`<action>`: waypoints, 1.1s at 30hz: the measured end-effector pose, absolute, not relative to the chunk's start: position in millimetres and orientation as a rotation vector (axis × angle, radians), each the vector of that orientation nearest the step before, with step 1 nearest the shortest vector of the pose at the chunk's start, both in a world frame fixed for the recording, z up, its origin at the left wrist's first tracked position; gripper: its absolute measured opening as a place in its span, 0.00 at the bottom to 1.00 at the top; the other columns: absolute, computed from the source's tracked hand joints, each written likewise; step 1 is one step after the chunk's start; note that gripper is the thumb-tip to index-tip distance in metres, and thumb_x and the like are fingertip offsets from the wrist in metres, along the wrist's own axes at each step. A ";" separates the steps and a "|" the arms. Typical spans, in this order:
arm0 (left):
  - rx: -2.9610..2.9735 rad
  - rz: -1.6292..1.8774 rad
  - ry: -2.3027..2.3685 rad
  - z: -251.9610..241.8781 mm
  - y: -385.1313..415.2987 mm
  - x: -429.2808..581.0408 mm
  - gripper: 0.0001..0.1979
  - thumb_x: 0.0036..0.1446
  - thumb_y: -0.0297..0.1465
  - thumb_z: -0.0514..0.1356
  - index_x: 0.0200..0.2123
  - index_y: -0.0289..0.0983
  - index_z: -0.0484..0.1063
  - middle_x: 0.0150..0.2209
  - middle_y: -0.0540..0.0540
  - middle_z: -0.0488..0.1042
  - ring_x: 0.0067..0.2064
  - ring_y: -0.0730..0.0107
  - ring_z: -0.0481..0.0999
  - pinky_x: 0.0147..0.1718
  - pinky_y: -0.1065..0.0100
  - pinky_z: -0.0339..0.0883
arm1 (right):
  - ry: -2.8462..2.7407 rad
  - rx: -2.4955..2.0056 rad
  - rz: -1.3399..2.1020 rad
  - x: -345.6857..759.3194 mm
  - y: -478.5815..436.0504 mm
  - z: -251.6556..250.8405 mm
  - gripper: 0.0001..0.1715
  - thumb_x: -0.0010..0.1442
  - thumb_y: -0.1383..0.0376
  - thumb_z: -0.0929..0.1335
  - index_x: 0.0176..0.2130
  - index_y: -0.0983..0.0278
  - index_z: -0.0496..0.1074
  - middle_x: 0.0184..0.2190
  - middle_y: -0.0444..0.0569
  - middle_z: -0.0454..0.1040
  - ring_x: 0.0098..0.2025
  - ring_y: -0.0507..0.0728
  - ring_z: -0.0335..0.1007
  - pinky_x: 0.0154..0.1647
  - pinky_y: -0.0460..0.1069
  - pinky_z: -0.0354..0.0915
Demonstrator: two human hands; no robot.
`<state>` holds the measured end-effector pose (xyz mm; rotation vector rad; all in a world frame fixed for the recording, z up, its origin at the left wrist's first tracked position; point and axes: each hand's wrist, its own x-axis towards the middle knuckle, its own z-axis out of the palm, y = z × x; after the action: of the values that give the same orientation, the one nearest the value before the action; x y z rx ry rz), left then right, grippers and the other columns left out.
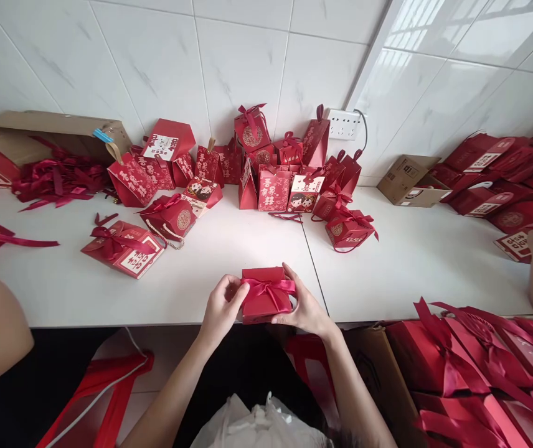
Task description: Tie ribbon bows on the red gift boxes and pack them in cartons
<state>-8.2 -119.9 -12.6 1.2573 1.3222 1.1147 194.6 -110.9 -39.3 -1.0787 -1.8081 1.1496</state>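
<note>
We hold the red gift box [261, 306] at the near edge of the white bench [229, 249], left hand [220, 311] and right hand [304, 309] each with its grip closed on one side. This likely steadies the box while our fingertips pinch the ribbon bow [271, 287]. The other boxes [273, 190] against the wall [229, 62] carry gold Chinese characters too small for us to read.

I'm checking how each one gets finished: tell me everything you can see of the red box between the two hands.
The red box looks like matte cardboard, small and closed, with a shiny red ribbon bow across its top. It sits at the front edge of the white table. The left hand grips its left side at the ribbon; the right hand holds its right side.
</note>
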 end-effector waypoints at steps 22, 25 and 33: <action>2.429 2.098 0.554 53.0 -170.8 50.8 0.08 0.49 0.23 0.62 0.29 0.43 0.70 0.20 0.57 0.52 0.22 0.79 0.61 0.45 0.54 0.71 | -1.446 -1.201 0.228 194.6 -212.6 31.2 0.61 0.46 0.60 0.76 0.66 0.53 0.40 0.63 0.58 0.51 0.64 0.68 0.50 0.53 0.61 0.67; 2.403 2.097 0.426 56.9 -179.1 61.6 0.06 0.51 0.25 0.62 0.29 0.42 0.69 0.22 0.55 0.54 0.24 0.79 0.62 0.44 0.55 0.71 | -1.379 -1.283 0.168 200.2 -232.3 31.7 0.60 0.46 0.59 0.76 0.66 0.53 0.40 0.63 0.58 0.49 0.63 0.68 0.52 0.53 0.61 0.68; 2.317 1.923 0.107 64.6 -199.0 85.7 0.06 0.50 0.23 0.63 0.30 0.39 0.70 0.28 0.53 0.56 0.29 0.77 0.62 0.45 0.56 0.70 | -1.225 -1.434 -0.023 212.3 -280.2 35.6 0.58 0.47 0.61 0.76 0.65 0.54 0.42 0.62 0.56 0.53 0.64 0.69 0.50 0.59 0.65 0.59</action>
<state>85.7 -199.0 64.6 2.3171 0.1074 1.9226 212.3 -280.2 35.6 -1.4335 -1.2248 -0.0232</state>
